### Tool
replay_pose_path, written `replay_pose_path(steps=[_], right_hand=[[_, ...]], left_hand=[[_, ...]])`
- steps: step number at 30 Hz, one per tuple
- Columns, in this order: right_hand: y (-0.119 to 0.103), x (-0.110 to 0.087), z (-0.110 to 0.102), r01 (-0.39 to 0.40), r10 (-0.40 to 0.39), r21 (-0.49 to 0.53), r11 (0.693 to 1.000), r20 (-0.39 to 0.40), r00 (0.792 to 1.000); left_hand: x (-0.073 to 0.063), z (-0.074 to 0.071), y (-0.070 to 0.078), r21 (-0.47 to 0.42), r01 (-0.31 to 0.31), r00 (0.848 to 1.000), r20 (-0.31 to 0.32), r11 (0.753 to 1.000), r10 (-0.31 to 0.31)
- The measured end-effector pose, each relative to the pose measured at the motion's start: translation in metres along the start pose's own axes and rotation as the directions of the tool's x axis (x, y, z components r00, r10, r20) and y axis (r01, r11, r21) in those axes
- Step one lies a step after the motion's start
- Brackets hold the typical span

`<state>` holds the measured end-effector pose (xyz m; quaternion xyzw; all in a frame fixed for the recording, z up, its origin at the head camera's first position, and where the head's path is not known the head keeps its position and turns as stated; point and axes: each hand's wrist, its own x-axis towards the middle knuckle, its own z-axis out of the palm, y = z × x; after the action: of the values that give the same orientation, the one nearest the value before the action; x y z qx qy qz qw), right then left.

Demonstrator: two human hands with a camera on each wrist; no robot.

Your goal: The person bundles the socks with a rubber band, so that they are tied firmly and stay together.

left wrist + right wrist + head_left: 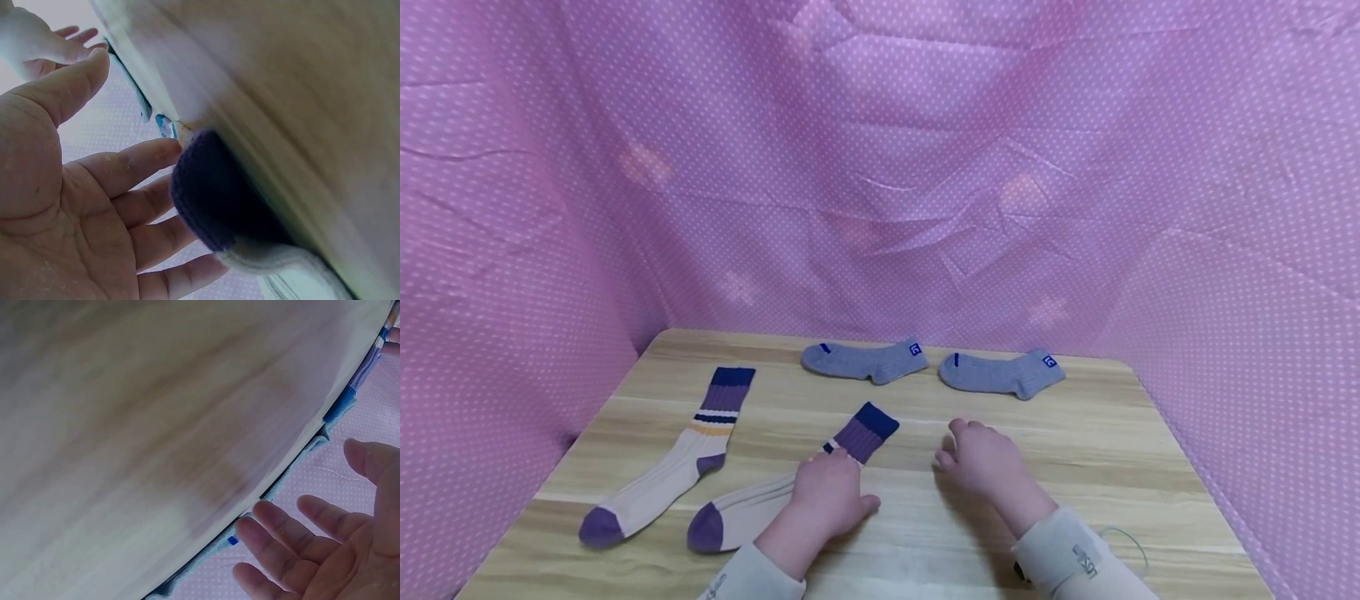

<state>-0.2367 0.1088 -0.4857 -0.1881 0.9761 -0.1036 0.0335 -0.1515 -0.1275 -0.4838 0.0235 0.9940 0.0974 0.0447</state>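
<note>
My left hand (829,493) lies over the middle of a cream crew sock (760,505) with a purple toe and a navy cuff. Its fingers reach out loosely to the sock's purple heel (206,187) in the left wrist view, the thumb held apart. My right hand (983,460) hovers over the bare wood to the right, holding nothing, with fingers relaxed and spread in the right wrist view. A matching cream and purple sock (658,487) lies flat at the left. Part of the sock under my left hand is hidden.
Two grey ankle socks, one on the left (865,363) and one on the right (1000,374), lie along the back of the wooden table (910,542). Pink dotted cloth (880,208) encloses the back and sides. A thin green loop (1131,542) is by the right sleeve.
</note>
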Motion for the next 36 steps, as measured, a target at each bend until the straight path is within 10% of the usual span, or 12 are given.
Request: replay_pose_path(steps=[36], right_hand=[[-0.008, 0.000, -0.004, 0.000, -0.001, -0.014, 1.000, -0.055, 0.999]], left_hand=[[-0.009, 0.002, 0.018, 0.045, -0.142, 0.987, 0.079, 0.989, 0.138]])
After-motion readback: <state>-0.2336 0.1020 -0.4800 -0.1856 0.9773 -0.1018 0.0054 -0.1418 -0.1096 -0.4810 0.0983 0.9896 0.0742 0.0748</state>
